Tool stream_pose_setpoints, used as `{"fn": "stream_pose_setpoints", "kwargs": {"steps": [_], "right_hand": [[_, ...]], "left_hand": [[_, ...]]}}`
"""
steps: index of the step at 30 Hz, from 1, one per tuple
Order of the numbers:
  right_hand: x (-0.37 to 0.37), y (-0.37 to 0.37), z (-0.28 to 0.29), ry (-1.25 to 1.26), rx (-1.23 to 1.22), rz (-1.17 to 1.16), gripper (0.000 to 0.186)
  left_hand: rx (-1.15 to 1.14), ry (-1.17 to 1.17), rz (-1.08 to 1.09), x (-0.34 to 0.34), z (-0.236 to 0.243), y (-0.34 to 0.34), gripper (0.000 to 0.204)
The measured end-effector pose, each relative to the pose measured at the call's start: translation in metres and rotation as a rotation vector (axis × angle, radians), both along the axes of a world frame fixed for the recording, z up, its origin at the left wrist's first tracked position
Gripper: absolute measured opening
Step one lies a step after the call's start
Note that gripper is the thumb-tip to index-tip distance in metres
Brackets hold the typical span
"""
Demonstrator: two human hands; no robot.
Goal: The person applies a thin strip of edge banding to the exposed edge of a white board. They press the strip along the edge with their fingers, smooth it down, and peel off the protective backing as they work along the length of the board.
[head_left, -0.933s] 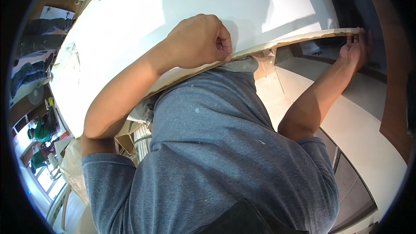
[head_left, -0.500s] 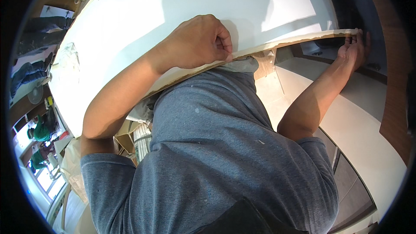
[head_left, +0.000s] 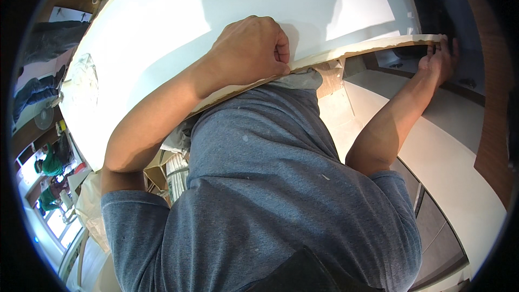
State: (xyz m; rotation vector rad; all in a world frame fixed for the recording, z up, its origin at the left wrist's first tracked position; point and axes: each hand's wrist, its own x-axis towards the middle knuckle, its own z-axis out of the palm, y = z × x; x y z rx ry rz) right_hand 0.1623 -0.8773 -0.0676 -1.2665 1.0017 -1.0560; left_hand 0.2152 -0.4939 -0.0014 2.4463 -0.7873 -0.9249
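A large white board [head_left: 178, 27] with a raw beige edge lies flat in front of my chest, its near edge against my grey shirt. My left hand [head_left: 250, 48] is curled into a fist on that edge near the middle, thumb pressed to the rim. At the board's far right corner, my right hand [head_left: 440, 59] grips the edge with its fingers hooked under and over it. Both arms are bare to the short sleeves.
White slabs [head_left: 459, 184] and a brown wooden strip [head_left: 494, 130] lie below on the right. Cardboard boxes [head_left: 157, 176] and a ribbed white roll [head_left: 175, 176] sit under the board at lower left. People in green [head_left: 51, 165] stand far off at the left rim.
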Motion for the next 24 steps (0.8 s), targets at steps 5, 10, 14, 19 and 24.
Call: {"fn": "stream_pose_setpoints", "kwargs": {"steps": [5, 10, 14, 19, 24], "right_hand": [[0.0005, -0.0030, -0.0057, -0.002, 0.024, 0.006, 0.045], [0.0017, -0.0023, -0.0058, 0.013, 0.018, -0.010, 0.045], [0.0023, 0.0021, -0.0021, 0.011, 0.025, -0.011, 0.044], [0.0020, -0.0060, -0.0094, 0.000, 0.017, -0.007, 0.047], [0.0019, -0.0073, -0.0101, -0.003, 0.014, 0.012, 0.046]], "left_hand": [[0.012, -0.017, 0.007, -0.0019, -0.0014, -0.0025, 0.018], [0.008, -0.012, 0.017, -0.0013, -0.0033, -0.0036, 0.017], [0.033, -0.002, 0.011, -0.0017, -0.0009, -0.0055, 0.017], [0.054, 0.000, 0.009, -0.0018, -0.0004, -0.0065, 0.016], [0.035, -0.027, 0.016, -0.0032, -0.0057, -0.0056, 0.018]]}}
